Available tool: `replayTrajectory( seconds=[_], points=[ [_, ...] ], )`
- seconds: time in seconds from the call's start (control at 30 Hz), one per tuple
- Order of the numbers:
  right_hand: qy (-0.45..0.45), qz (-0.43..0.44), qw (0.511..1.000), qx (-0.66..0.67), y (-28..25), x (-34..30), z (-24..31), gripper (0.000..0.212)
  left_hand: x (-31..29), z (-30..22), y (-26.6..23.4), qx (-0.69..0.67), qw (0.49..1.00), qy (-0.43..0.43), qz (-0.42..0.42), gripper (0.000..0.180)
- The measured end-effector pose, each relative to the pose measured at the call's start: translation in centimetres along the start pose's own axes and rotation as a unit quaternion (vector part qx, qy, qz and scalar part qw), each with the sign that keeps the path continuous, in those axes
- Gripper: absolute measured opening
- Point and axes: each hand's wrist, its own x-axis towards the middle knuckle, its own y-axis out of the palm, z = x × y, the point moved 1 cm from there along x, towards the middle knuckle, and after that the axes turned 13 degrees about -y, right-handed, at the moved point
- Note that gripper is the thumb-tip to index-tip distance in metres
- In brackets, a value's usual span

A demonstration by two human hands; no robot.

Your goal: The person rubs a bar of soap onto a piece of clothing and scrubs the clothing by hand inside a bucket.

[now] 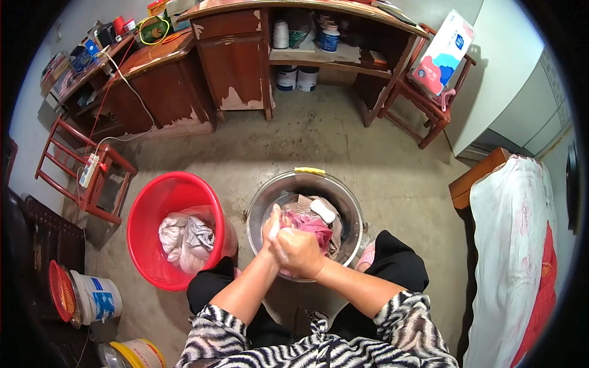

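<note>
Over a round metal tub (pixel 254 202) my two hands are pressed together, with whitish suds on them. My left hand (pixel 270 232) lies against the fist of my right hand (pixel 302 251), and both are closed. A wet pink cloth (pixel 313 227) bunches out from between and beneath them; the part in my grip is hidden. Behind it in the tub lie a brown striped cloth (pixel 303 203) and, on top of that, a white waisted bar that looks like soap (pixel 323 210). The tub's far handle has a yellow grip (pixel 310 170).
Left of the metal tub stands a red plastic tub (pixel 138 239) with pale wet clothes (pixel 187 239) inside. A red chair (pixel 110 178) carries a power strip (pixel 89 170). White buckets (pixel 101 297) stand at lower left. A cloth-covered piece of furniture (pixel 512 245) is on the right; a wooden desk (pixel 233 76) spans the back.
</note>
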Motion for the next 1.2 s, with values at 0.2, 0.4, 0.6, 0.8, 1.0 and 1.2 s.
replayTrajectory(
  seconds=[0.2, 0.4, 0.6, 0.8, 1.0, 1.2],
  points=[
    [0.314, 0.005, 0.939, 0.142, -0.3, -0.6, -7.1, 0.018, 0.7, 0.5, 10.0, 0.001, 0.942, 0.098, -0.320, 0.036],
    [0.253, 0.105, 0.885, 0.377, -2.6, 0.2, -5.0, 0.046, -0.7, -2.0, 7.9, -0.011, 0.933, 0.174, -0.314, 0.040],
    [0.343, 0.028, 0.853, 0.393, -2.7, -0.2, -6.5, 0.028, -0.4, -1.6, 9.5, 0.030, 0.913, 0.223, -0.341, 0.034],
    [0.330, -0.137, 0.863, 0.356, -2.2, 1.1, -4.2, 0.026, 0.5, -1.1, 7.9, 0.047, 0.910, 0.172, -0.375, 0.033],
    [0.023, 0.056, 0.991, 0.122, -2.0, 1.6, 1.5, 0.019, 0.0, -1.1, 7.8, 0.026, 0.931, 0.083, -0.355, 0.051],
    [0.194, 0.044, 0.980, -0.017, -0.2, 1.0, -4.6, 0.023, 0.7, 1.6, 8.7, 0.061, 0.941, 0.063, -0.327, 0.035]
  ],
)
